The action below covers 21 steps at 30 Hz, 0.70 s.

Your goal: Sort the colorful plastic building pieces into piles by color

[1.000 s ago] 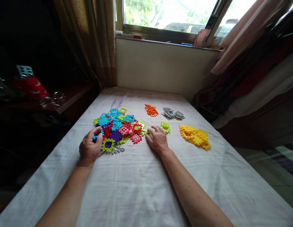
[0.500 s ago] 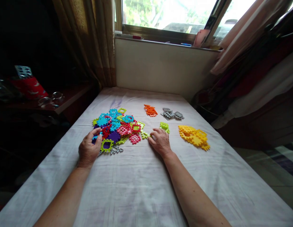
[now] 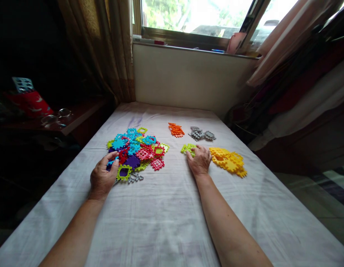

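Note:
A mixed pile of notched plastic pieces (image 3: 144,152) in blue, red, purple and green lies left of the middle. My left hand (image 3: 103,175) rests at the pile's left edge, thumb and fingers apart, beside a small blue piece (image 3: 113,161). My right hand (image 3: 199,159) is on the lime green pieces (image 3: 188,149), its fingertips touching them; whether it grips one is hidden. Yellow pieces (image 3: 229,161) lie just right of that hand. Farther back are an orange heap (image 3: 176,130) and a grey heap (image 3: 197,134).
A pale cloth (image 3: 161,222) covers the table. On a dark side surface at the left are glasses (image 3: 57,117) and a red container (image 3: 35,105). A curtain (image 3: 119,52) hangs at the back left, and clothes (image 3: 305,96) hang at the right.
My right hand has moved right, away from the mixed pile, and a lime green piece that was by its fingertips is now with the lime green group. My left hand has hardly moved.

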Available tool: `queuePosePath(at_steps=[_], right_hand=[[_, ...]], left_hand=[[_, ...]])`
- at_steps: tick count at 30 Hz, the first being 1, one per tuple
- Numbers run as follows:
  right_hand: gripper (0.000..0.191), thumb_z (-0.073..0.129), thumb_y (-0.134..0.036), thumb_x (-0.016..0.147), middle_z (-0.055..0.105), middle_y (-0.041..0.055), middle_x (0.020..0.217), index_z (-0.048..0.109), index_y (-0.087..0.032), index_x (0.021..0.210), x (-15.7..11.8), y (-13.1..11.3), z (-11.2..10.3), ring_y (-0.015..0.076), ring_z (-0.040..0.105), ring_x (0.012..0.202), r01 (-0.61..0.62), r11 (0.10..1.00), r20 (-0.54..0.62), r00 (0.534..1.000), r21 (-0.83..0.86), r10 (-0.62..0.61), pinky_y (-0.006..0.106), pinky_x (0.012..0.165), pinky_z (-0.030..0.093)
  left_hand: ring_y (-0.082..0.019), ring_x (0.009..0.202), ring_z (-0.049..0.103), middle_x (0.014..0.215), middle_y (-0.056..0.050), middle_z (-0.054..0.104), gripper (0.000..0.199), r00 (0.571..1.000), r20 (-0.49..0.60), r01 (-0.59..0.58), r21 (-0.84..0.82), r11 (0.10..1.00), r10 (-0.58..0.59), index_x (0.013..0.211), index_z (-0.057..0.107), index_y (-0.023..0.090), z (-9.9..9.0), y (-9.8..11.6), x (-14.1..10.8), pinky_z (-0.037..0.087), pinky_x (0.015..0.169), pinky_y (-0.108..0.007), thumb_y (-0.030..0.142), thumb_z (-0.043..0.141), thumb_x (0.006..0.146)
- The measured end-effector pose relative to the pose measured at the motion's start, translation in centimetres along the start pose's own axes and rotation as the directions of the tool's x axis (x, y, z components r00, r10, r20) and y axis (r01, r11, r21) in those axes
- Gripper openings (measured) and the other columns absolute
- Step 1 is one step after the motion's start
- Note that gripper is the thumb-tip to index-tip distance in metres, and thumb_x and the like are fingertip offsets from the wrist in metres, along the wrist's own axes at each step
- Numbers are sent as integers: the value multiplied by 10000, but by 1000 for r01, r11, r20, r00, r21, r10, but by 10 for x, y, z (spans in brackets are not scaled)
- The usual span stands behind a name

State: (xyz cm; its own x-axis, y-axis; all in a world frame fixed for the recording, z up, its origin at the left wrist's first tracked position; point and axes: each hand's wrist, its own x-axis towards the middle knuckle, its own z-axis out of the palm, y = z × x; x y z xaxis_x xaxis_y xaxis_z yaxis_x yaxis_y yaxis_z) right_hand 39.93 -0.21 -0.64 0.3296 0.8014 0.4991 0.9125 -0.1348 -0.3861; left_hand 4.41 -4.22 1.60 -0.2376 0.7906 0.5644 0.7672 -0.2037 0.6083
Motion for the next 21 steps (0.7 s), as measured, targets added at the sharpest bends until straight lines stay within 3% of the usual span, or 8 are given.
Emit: queuePosePath(at_steps=[4, 8, 12, 14, 16, 18, 21], right_hand=[[302, 549, -330, 872, 601, 156, 1305, 698, -184, 1091, -3, -2, -3, 336, 444, 1237, -16, 1000, 2, 1000, 14, 16, 518, 1034, 323], [301, 520, -304, 895, 606, 115, 1318, 691, -225, 1130, -11, -23, -3, 300, 449, 1269, 146, 983, 46, 987, 107, -152, 473, 1068, 316], [443, 586, -378, 881, 583, 116, 1374, 616, -217, 1292, -20, -58, 5, 282, 467, 1284, 339, 921, 164, 914, 195, -371, 429, 1075, 332], [550, 641, -409, 848, 540, 130, 1429, 570, -210, 1356, -20, -73, 11, 295, 448, 1314, 383, 901, 227, 877, 203, -423, 432, 1075, 336], [568, 669, -389, 829, 540, 128, 1432, 566, -215, 1359, -18, -82, 15, 293, 457, 1309, 388, 896, 273, 857, 215, -437, 427, 1066, 347], [467, 654, -346, 841, 610, 95, 1348, 611, -246, 1296, -17, -85, 18, 266, 512, 1243, 371, 896, 302, 849, 244, -434, 406, 1032, 374], [331, 643, -341, 848, 687, 60, 1190, 674, -276, 1172, -17, -81, 19, 244, 573, 1127, 302, 912, 284, 881, 278, -379, 387, 982, 403]], left_hand=[[-218, 1021, 705, 1093, -49, 752, 295, 1000, 0, 4, 4, 1000, -4, 1113, 664, 240, -1, 2, 0, 543, 946, -357, 376, 536, 885], [-218, 1025, 705, 1088, -43, 754, 286, 1000, -1, -5, 3, 1000, 5, 1103, 667, 243, -1, 2, 0, 542, 948, -353, 366, 541, 879], [-220, 1012, 710, 1076, -44, 759, 288, 1000, 6, -9, -4, 1000, 9, 1092, 672, 235, 0, 1, 1, 548, 933, -347, 365, 540, 871], [-221, 1002, 714, 1071, -50, 761, 295, 1000, 5, -8, -4, 1000, 8, 1093, 673, 227, 1, 1, 1, 553, 921, -347, 365, 540, 869], [-220, 993, 716, 1070, -51, 762, 298, 1000, 4, -14, -7, 1000, 14, 1097, 673, 223, 1, 1, 1, 556, 914, -344, 360, 542, 867], [-213, 990, 716, 1074, -47, 761, 294, 1000, 4, -22, -14, 1000, 22, 1100, 672, 227, 1, 1, 1, 556, 914, -338, 353, 544, 868], [-203, 989, 715, 1072, -37, 762, 289, 1000, 8, -25, -22, 999, 26, 1104, 670, 235, 2, 1, 1, 554, 914, -327, 349, 545, 870]])
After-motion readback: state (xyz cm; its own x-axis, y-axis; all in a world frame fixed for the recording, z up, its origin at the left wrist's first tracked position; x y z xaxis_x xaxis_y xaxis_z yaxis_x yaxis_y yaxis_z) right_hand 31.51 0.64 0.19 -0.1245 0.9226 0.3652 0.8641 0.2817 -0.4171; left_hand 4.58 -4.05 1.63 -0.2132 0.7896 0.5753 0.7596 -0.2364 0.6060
